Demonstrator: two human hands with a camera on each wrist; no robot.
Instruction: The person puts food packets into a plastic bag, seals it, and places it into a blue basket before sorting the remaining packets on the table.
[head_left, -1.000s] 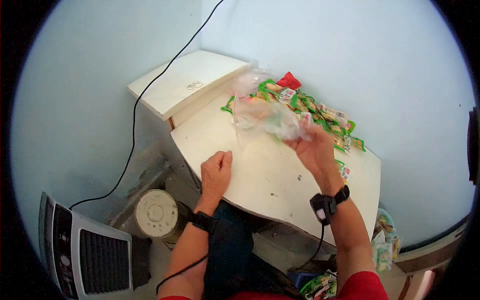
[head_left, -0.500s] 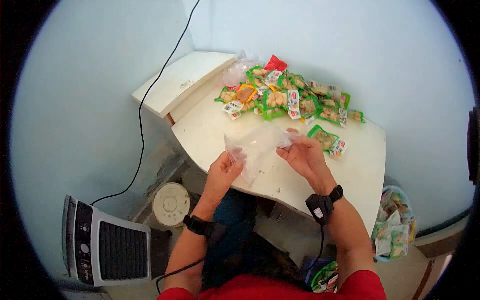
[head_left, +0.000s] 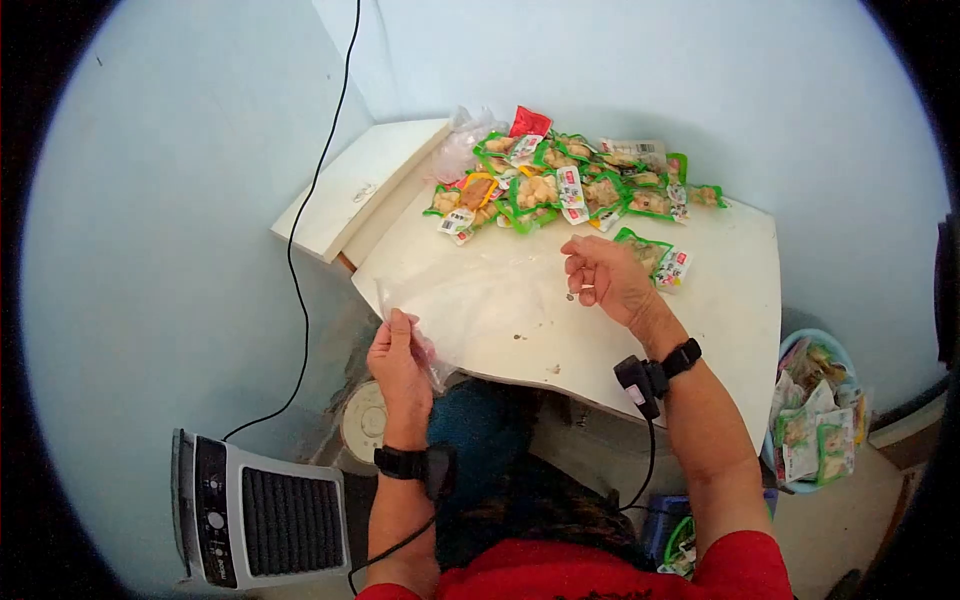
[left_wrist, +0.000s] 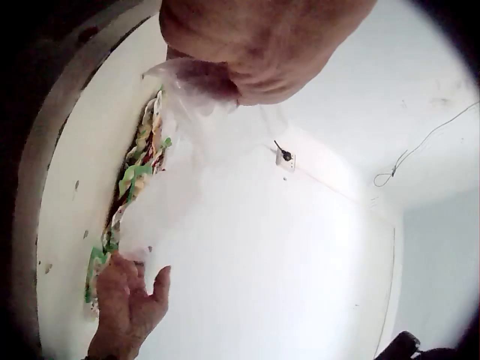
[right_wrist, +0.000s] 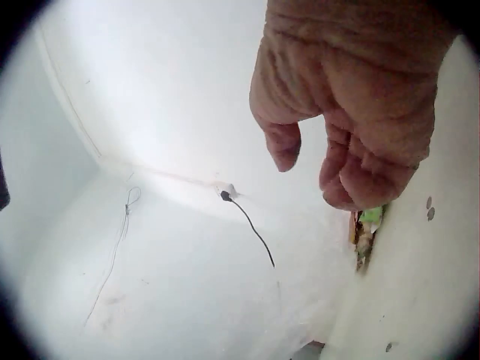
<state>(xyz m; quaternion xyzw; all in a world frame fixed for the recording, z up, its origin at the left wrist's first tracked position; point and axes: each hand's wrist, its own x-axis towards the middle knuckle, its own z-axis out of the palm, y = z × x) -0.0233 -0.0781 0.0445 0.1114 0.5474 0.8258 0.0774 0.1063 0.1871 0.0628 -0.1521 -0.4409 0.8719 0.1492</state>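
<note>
My left hand pinches one edge of a clear plastic bag between thumb and fingers, over the near left edge of the white table. The bag spreads thin and see-through from there toward my right hand. That hand hovers over the table with its fingers loosely bent and the thumb held apart from them. Just beyond its wrist lies a single green-edged food packet. A heap of similar sealed packets covers the back of the table.
Crumpled clear plastic sits left of the heap, by a raised white shelf. On the floor at right stands a light-blue basket of packets. A grey appliance and a round stool stand at left. A black cable hangs there.
My right hand brought the bag back from the heap, and both hands held it in front of me. Now the left hand has drawn its edge leftward, and the right thumb and fingers are apart.
</note>
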